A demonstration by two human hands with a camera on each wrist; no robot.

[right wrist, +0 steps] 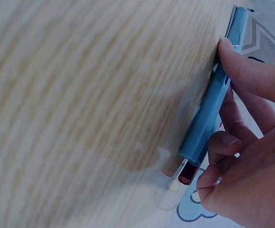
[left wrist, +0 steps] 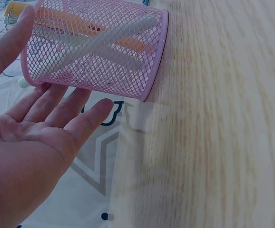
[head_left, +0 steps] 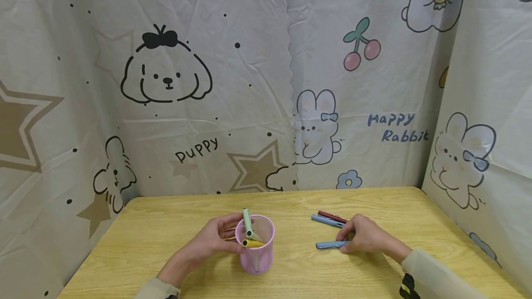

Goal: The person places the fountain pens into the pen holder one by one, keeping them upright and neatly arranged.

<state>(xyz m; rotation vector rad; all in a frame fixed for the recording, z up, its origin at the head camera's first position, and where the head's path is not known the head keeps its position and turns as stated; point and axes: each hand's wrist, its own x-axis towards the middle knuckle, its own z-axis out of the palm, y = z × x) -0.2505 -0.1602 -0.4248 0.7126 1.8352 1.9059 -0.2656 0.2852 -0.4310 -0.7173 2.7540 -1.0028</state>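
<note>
While the near blue pen (head_left: 326, 245) was at the tabletop (head_left: 291, 280), the right hand (head_left: 362, 234) pinched it, near another blue pen (head_left: 326, 221) and a dark red pen (head_left: 330, 216); the left hand (head_left: 211, 239) held the pink mesh cup (head_left: 256, 260). Picking up seemed in hand; lifting would call for a steady pinch.

Left grip (left wrist: 35, 142) round a pink mesh cup (left wrist: 113, 78) of crisscrossed pens (left wrist: 80, 23) on a wood-grain tabletop (left wrist: 213, 118)
</note>
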